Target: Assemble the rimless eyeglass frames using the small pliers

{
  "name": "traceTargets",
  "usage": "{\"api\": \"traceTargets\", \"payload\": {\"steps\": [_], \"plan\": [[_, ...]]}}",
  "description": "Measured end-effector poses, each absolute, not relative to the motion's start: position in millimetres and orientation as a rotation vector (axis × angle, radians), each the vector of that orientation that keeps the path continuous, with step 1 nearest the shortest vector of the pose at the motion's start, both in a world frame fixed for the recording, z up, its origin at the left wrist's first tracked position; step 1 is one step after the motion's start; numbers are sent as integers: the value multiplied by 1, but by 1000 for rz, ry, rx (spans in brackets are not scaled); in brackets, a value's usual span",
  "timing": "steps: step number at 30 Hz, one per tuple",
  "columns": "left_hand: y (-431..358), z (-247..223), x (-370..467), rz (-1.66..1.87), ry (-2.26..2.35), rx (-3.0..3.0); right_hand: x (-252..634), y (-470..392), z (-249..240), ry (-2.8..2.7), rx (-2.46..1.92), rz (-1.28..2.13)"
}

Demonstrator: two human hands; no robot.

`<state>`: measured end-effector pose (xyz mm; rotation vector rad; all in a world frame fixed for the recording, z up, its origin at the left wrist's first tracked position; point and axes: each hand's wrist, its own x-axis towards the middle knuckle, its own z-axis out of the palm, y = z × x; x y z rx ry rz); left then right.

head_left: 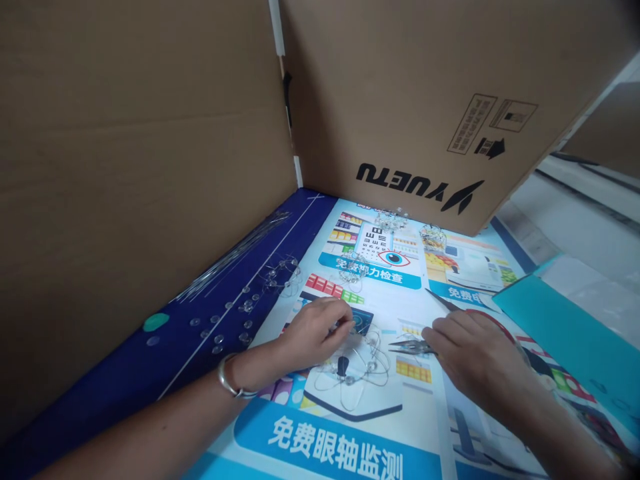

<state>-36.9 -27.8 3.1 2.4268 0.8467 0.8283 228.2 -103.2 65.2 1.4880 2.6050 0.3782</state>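
My left hand (pixel 317 330) is closed in a pinch at the upper edge of a looped wire piece strung with clear beads (pixel 349 380). This beaded wire piece rests low over the printed sheet, its thin loops spreading below my fingers. In my right hand (pixel 477 357) is a pair of needle-nose pliers (pixel 411 347), jaws pointing left toward the beaded wire. The handles are mostly hidden in my palm. Partly under that hand lies a pair of scissors, its dark blade (pixel 441 299) and red handle (pixel 493 321) showing.
Loose clear beads (pixel 219 339) and a bundle of thin wires (pixel 230 259) lie on the blue strip at left, near a green lump (pixel 156 322). Other beaded wire pieces (pixel 393 220) sit farther back. Cardboard walls (pixel 400 87) enclose the back and left; a teal folder (pixel 565 327) lies right.
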Motion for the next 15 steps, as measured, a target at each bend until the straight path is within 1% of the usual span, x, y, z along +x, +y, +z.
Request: {"api": "traceTargets", "payload": {"steps": [9,15], "plan": [[-29,5,-39,902,782,2439,216,-111,58,2659,1406,481],[-30,6,-39,909,758,2420,230,-101,53,2620,1580,502]]}}
